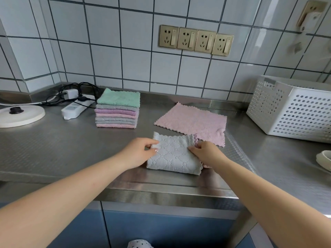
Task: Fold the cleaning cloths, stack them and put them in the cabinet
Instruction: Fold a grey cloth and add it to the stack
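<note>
Both arms reach forward — left hand (pixel 141 151) and right hand (pixel 206 152) pinching, fingers curled.

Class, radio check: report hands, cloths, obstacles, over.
Left hand and right hand both pinch the folded grey cloth on the counter. Folded stack waits behind left; pink cloth lies unfolded. Nothing in the way.

Bare sleeveless forearms, a pale polished nail on the left grip (pixel 138 152).

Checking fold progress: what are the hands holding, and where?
Both grip the folded grey cloth: left hand its left edge, right hand its right edge.
</note>
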The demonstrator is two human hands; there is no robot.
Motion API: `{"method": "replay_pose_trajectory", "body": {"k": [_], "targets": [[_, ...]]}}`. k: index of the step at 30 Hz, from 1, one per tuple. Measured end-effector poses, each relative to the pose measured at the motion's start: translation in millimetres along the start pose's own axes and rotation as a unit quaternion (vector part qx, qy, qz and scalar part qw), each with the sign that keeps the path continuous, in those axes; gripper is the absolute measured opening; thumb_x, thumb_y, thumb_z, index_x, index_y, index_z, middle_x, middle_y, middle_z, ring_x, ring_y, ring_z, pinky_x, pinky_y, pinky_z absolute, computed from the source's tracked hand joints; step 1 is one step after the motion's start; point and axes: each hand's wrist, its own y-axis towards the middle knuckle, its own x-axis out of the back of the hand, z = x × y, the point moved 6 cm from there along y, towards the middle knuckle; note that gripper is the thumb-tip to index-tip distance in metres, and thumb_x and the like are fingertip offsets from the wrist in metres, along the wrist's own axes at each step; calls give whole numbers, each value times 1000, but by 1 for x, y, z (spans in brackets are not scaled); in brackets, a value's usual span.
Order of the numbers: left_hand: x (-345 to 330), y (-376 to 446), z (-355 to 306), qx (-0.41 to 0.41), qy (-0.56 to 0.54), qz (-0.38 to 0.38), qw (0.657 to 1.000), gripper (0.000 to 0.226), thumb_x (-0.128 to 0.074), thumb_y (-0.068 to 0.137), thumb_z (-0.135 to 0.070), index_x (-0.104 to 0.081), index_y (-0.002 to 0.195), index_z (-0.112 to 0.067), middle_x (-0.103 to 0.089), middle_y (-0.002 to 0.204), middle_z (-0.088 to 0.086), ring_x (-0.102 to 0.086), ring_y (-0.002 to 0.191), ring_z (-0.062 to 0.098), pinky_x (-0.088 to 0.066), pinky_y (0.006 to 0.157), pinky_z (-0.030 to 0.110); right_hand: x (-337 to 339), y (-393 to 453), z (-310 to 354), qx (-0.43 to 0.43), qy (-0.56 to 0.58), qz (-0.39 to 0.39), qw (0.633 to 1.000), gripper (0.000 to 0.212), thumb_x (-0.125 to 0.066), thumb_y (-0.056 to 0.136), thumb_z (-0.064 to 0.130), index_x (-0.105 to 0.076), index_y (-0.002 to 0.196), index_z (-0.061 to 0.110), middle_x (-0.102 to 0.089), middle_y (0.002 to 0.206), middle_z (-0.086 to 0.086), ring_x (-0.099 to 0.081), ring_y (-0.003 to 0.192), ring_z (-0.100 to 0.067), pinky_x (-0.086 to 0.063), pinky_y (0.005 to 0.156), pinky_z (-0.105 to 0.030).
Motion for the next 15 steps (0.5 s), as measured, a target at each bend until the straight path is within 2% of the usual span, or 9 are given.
{"method": "replay_pose_trajectory", "body": {"k": [5, 11, 15], "targets": [[-7, 11, 0, 6, 38, 17, 999, 43, -55, 93, -22, -49, 136, -16, -50, 139, 2, -45, 127, 12, -25, 91, 10, 1, 5, -3, -21, -15, 20, 999, 38, -48, 97, 32, -36, 65, 15, -41, 55, 0, -41, 43, -13, -29, 39, -22], [-12, 16, -5, 7, 128, 19, 992, 45, -52, 94, -28, -46, 138, -20, -57, 128, 6, -54, 113, 21, -40, 94, 27, -2, 15, -10, -42, 26, 32, 998, 35, -48, 96, 28, -37, 66, 14, -39, 51, -1, -38, 39, -13, -30, 35, -18], [-15, 18, -9, -4, 199, 16, 980, 39, -48, 95, -27, -52, 132, -16, -56, 125, 7, -51, 116, 24, -42, 92, 30, -3, 17, -11, -53, 30, 27, 998, 34, -48, 95, 25, -37, 65, 14, -39, 50, -2, -38, 40, -15, -30, 34, -19]]}}
